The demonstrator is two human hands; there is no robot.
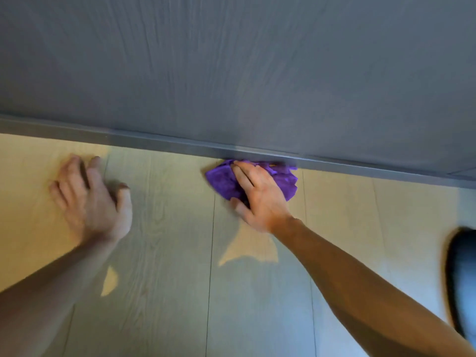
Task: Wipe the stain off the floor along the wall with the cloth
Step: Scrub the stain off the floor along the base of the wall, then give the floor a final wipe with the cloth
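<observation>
A crumpled purple cloth (282, 179) lies on the pale wood-look floor (167, 228), pushed right up against the grey skirting strip (180, 145) at the foot of the grey wall (231, 73). My right hand (257, 195) presses flat on the cloth, fingers pointing at the wall and thumb curled round its near edge. My left hand (90, 199) rests palm down on the bare floor to the left, fingers spread, holding nothing. No stain shows; the floor under the cloth is hidden.
A dark blurred shape (461, 284) sits at the right edge on the floor. Plank seams run from the wall toward me. Sunlit patches and arm shadows cross the floor.
</observation>
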